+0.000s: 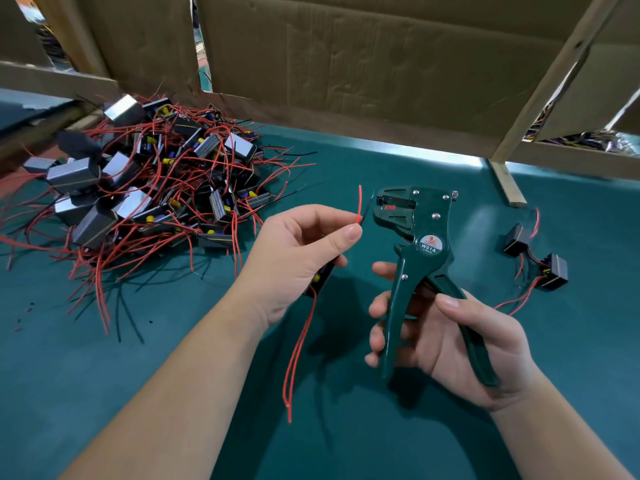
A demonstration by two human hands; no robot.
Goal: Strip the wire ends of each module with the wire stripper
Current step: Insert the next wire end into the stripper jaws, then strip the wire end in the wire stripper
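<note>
While your left hand (pixel 294 251) pinches that light, floppy-looking red wire (pixel 360 202) close to its tip — right spot — your right hand (pixel 446 341) curls round the handles of the wire stripper (pixel 429 216).

Work surface (pixel 398 168) is covered in teal matting, with glare along its far edge. Two brown cardboard panels, left (pixel 145 39) and centre (pixel 346 57), stand behind it with a narrow gap (pixel 202 64) between them. A pale wooden slat (pixel 543 81) runs diagonally at right. Purple and yellow cables (pixel 581 136) lie beyond it.

Teal table (pixel 398 174): module heap (pixel 145 188), two loose modules (pixel 554 271)
</note>
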